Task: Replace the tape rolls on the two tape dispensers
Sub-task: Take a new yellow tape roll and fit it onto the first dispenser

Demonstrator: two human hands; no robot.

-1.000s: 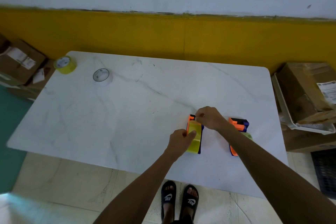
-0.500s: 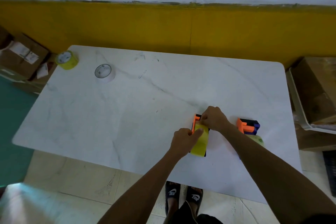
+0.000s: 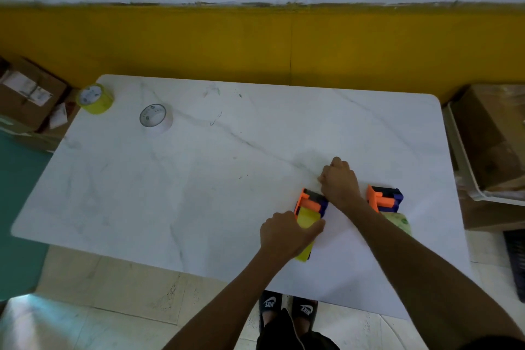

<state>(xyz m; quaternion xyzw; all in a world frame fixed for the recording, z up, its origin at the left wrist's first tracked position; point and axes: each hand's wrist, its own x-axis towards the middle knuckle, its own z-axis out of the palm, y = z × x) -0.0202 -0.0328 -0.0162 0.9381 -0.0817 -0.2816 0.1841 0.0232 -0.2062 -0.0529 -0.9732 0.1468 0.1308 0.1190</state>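
Note:
Two orange-and-blue tape dispensers lie near the front right of the white marble table (image 3: 199, 179). My left hand (image 3: 287, 233) grips the yellow tape roll (image 3: 306, 219) mounted in the left dispenser (image 3: 311, 202), pressing it down. Just beyond that dispenser's front end, my right hand (image 3: 339, 182) is a closed fist with fingertips pinched; I cannot see anything between them. The right dispenser (image 3: 385, 197) lies untouched with a pale green roll (image 3: 399, 221), partly hidden by my right forearm. Spare rolls, one yellow (image 3: 95, 98) and one white (image 3: 155, 118), stand at the far left.
Cardboard boxes (image 3: 28, 94) sit on the floor left of the table, and more boxes with a white tray (image 3: 466, 167) stand to the right. A yellow and white wall runs behind. My sandalled feet (image 3: 287, 307) show under the front edge.
My right hand has lifted off the left dispenser's front and drawn away toward the far side, uncovering its orange roller. My left hand stays on the yellow roll.

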